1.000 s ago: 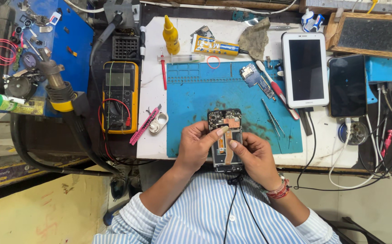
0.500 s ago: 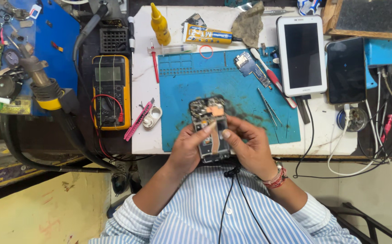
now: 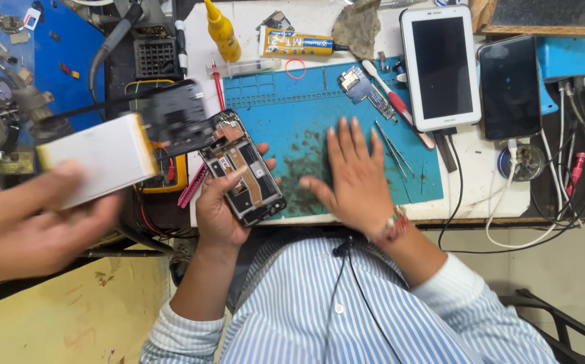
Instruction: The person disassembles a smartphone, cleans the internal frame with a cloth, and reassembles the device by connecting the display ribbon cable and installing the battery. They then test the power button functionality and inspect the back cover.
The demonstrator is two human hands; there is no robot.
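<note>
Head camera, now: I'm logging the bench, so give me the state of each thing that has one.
Opened phone: back off, insides exposed, held in left hand.
Right hand: flat, palm down on the blue mat, holding nothing.
White tablet: screen dark, face up.
Black phone: screen dark, cable plugged in.
Yellow bottle: capped, upright.
Glue tube: lying flat.
Another person's hand: holding a white block, blurred.

A blue rubber work mat [image 3: 292, 108] lies on the desk [image 3: 481, 195]. The right hand [image 3: 353, 178] rests flat on the mat; left of it, at the mat's left edge, the left hand [image 3: 219, 212] holds an opened black phone frame [image 3: 242, 168]. Behind the mat lie a yellow glue bottle [image 3: 221, 30] and a yellow adhesive tube [image 3: 297, 45]. A white tablet [image 3: 440, 67] lies right of the mat, a black phone [image 3: 510, 87] further right. Far left, another person's hand [image 3: 29, 226] holds a white flat battery [image 3: 97, 158].
</note>
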